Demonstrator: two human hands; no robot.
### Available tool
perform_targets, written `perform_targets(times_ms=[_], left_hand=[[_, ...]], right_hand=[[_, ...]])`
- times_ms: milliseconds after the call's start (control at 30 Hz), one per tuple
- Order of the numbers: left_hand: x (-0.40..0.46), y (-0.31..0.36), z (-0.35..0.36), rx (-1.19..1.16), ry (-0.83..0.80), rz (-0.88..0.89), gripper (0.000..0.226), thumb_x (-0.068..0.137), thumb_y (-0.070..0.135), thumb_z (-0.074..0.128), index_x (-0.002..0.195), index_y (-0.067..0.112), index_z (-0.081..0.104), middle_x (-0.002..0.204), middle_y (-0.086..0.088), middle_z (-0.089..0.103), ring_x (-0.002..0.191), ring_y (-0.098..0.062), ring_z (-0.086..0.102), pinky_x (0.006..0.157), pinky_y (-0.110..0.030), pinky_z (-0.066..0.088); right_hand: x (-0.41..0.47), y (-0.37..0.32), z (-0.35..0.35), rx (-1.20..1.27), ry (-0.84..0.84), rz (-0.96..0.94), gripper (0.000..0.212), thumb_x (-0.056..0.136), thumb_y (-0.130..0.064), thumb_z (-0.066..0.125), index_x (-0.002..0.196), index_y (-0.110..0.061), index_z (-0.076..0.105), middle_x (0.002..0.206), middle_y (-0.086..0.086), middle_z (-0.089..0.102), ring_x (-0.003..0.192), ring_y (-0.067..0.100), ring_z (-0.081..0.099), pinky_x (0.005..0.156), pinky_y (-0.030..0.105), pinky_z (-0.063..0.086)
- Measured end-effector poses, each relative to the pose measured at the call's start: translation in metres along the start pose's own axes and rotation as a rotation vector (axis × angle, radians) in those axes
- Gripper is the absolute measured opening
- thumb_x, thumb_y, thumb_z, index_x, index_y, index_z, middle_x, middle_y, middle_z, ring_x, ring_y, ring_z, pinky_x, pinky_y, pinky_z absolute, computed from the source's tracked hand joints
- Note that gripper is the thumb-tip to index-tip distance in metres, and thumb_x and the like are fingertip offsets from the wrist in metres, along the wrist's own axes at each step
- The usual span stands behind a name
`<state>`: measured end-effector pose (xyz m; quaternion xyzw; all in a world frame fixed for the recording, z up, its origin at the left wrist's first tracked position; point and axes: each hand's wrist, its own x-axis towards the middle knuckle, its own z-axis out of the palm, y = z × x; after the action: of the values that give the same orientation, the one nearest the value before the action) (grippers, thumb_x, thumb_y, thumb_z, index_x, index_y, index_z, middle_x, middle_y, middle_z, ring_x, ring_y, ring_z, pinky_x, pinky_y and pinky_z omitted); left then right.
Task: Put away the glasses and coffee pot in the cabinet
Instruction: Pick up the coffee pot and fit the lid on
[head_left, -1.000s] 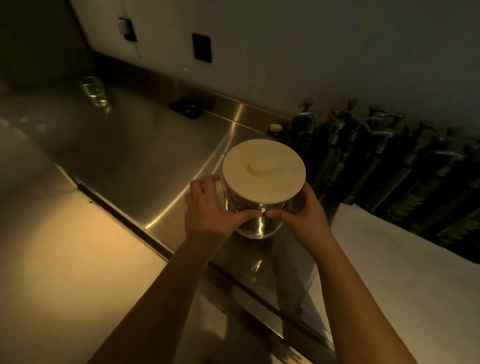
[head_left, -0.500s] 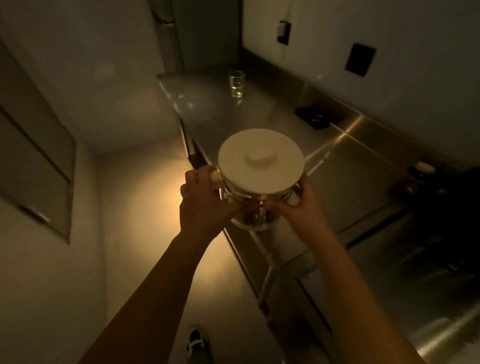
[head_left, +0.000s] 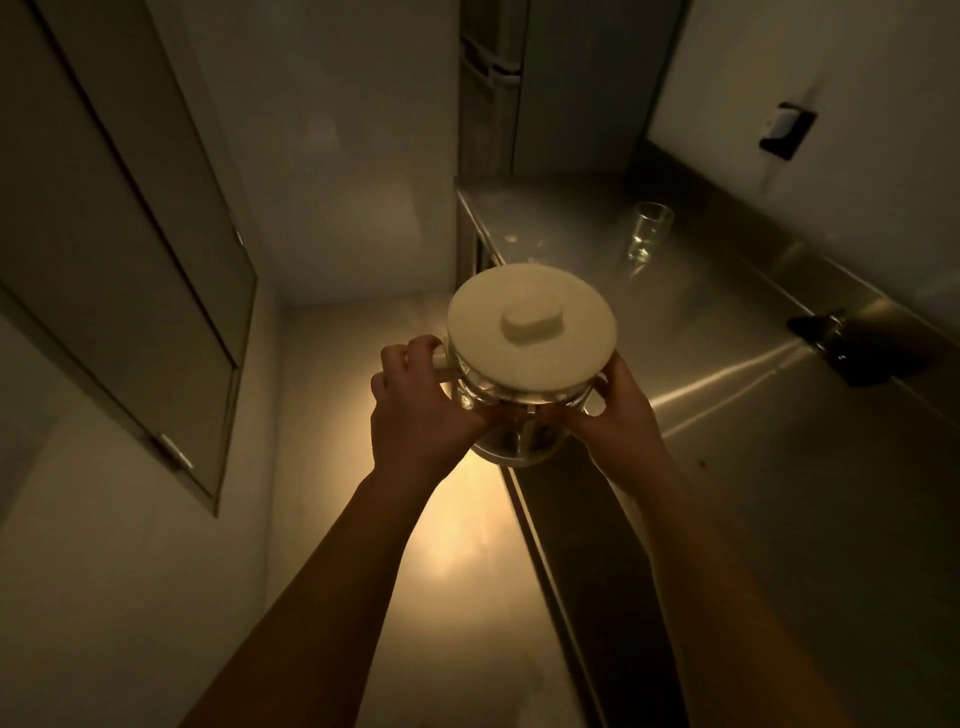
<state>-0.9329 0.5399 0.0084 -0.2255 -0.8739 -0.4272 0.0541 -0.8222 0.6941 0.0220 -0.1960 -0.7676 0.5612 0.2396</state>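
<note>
Dim, warm-lit kitchen with a steel desk (head_left: 753, 415) along the right wall and a closed wall cabinet (head_left: 130, 249) at left. Both hands grip the glass coffee pot (head_left: 519, 410) in the air beyond the desk's front edge: left hand (head_left: 421, 410) wrapped around its handle, right hand (head_left: 613, 415) cupping the opposite side. One glass (head_left: 647, 231) stands upright near the desk's far end

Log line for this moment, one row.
stage: carrying | coffee pot: lidded, held off counter | left hand: handle | right hand: side | glass: on counter
</note>
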Motion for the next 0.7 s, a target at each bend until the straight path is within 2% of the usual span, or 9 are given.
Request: perform_targets(times_ms=[100,200,300,400,533,633,700], left_hand=[[0.044,-0.020,-0.008,0.020,-0.004,-0.013,0.099,0.054,0.062,0.084,0.134,0.026,0.038,0.136,0.000,0.037,0.122,-0.022,0.039,0.083,-0.027,0.036],[0.082,-0.034,-0.010,0.025,-0.008,-0.016,0.100,0.052,0.066,0.082,0.134,0.027,0.039,0.136,0.001,0.037,0.120,-0.021,0.040,0.083,-0.028,0.039],[0.120,-0.046,-0.004,0.027,0.000,-0.016,0.100,0.050,0.069,0.081,0.132,0.028,0.040,0.134,0.003,0.038,0.118,-0.019,0.042,0.083,-0.030,0.045],[0.156,-0.053,0.008,0.039,0.001,-0.018,0.098,0.052,0.068,0.081,0.132,0.029,0.038,0.134,0.004,0.037,0.116,-0.018,0.041,0.081,-0.026,0.041],[0.213,-0.062,0.032,0.041,0.009,-0.017,0.097,0.055,0.067,0.081,0.133,0.030,0.036,0.135,0.004,0.037,0.117,-0.017,0.040,0.080,-0.025,0.040],[0.269,-0.067,0.056,0.057,0.000,-0.015,0.094,0.057,0.065,0.081,0.132,0.030,0.036,0.134,0.005,0.036,0.117,-0.017,0.040,0.080,-0.025,0.040],[0.311,-0.066,0.073,0.031,-0.001,-0.021,0.090,0.057,0.063,0.082,0.129,0.030,0.039,0.130,0.006,0.037,0.115,-0.016,0.040,0.079,-0.026,0.045]], right_hand=[[0.038,-0.006,0.029,-0.001,-0.017,-0.014,0.087,0.063,-0.029,0.084,0.137,-0.033,0.038,0.116,-0.030,0.053,0.101,-0.023,0.050,0.074,0.004,0.046],[0.073,-0.010,0.050,-0.008,-0.022,-0.024,0.094,0.057,-0.041,0.081,0.139,-0.033,0.037,0.118,-0.031,0.052,0.102,-0.024,0.048,0.074,0.002,0.045],[0.110,-0.009,0.064,-0.031,-0.027,-0.035,0.094,0.062,-0.035,0.081,0.143,-0.030,0.034,0.120,-0.031,0.049,0.102,-0.025,0.046,0.073,0.001,0.044],[0.147,-0.004,0.072,-0.025,-0.024,-0.016,0.096,0.064,-0.035,0.080,0.146,-0.030,0.030,0.130,-0.022,0.048,0.107,-0.017,0.046,0.074,0.003,0.045],[0.206,0.006,0.080,-0.024,-0.019,-0.007,0.098,0.065,-0.035,0.079,0.147,-0.032,0.027,0.136,-0.019,0.044,0.113,-0.009,0.043,0.079,0.006,0.044],[0.263,0.017,0.084,-0.041,-0.022,0.005,0.089,0.072,-0.024,0.079,0.146,-0.031,0.029,0.137,-0.015,0.044,0.113,-0.006,0.044,0.071,0.002,0.045],[0.308,0.025,0.085,-0.046,-0.004,0.011,0.086,0.074,-0.020,0.079,0.144,-0.031,0.031,0.136,-0.013,0.045,0.113,-0.002,0.045,0.071,0.004,0.046]])
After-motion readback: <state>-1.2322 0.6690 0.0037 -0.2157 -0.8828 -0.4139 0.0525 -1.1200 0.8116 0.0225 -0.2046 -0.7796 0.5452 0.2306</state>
